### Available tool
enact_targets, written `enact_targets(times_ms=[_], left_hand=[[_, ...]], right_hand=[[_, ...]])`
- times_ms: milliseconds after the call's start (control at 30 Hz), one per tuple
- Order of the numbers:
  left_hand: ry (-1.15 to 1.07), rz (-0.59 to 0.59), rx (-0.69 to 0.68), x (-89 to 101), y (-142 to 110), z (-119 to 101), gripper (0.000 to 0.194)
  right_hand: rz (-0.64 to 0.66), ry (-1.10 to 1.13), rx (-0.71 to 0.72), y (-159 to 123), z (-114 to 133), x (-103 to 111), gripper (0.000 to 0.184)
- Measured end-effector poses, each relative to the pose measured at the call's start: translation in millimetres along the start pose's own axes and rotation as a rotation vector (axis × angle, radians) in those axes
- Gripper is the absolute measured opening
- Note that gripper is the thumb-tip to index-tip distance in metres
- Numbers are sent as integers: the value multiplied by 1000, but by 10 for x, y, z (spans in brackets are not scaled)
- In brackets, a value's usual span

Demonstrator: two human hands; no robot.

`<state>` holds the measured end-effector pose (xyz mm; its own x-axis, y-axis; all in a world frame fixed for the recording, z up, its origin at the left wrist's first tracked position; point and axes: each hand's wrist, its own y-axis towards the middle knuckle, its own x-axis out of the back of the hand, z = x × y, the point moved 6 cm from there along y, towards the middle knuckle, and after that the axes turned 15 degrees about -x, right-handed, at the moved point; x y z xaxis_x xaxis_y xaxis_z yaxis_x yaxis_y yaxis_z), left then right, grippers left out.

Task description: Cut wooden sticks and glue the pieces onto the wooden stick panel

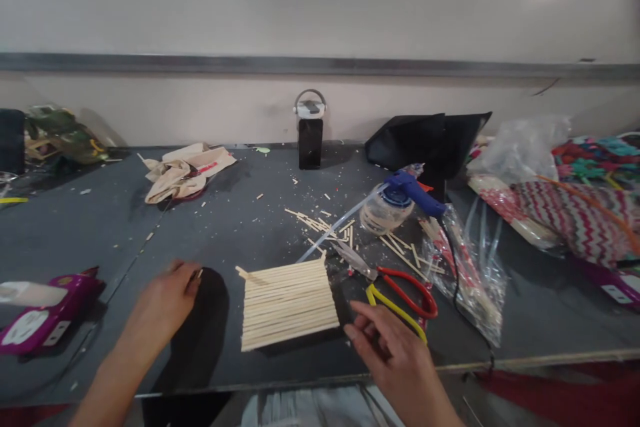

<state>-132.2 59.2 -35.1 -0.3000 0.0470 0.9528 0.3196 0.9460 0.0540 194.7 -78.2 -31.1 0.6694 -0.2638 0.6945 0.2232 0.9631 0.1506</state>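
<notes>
A flat panel of pale wooden sticks [287, 303] laid side by side lies on the dark table [100, 233] in front of me. My left hand [167, 297] rests on the table to the panel's left, fingers curled, pinching a small stick piece at its tips. My right hand [393, 353] hovers just right of the panel's near corner, fingers loosely spread, holding nothing. Scissors with red and yellow handles [400, 290] lie just beyond my right hand. A blue glue gun [417, 193] rests behind them, beside a clear tape roll [383, 213].
Loose sticks and chips [320, 223] are scattered past the panel. A plastic bag of sticks [470, 267] lies right. Crumpled beige cloth [183, 170], a black phone stand [310, 133], black bag [430, 140], patterned fabric [570, 213] and a magenta object [47, 310] surround the work area.
</notes>
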Motion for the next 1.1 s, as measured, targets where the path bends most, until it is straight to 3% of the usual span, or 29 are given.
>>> enact_targets(times_ms=[133, 300, 467, 667, 867, 1100], left_hand=[[281, 175, -73, -55, -45, -78, 34], [317, 247, -69, -84, -48, -71, 30], [306, 226, -86, -78, -115, -58, 31], [425, 128, -165, -32, -254, -230, 37], [498, 76, -133, -69, -294, -209, 39], [469, 133, -152, -82, -301, -187, 43]], right_hand=[[59, 12, 10, -21, 17, -131, 25], [15, -12, 47, 17, 58, -206, 22], [22, -47, 42, 41, 82, -243, 17], [58, -24, -1, 83, 109, -260, 9], [87, 26, -21, 93, 128, -297, 5], [74, 140, 5, 129, 236, -262, 10]])
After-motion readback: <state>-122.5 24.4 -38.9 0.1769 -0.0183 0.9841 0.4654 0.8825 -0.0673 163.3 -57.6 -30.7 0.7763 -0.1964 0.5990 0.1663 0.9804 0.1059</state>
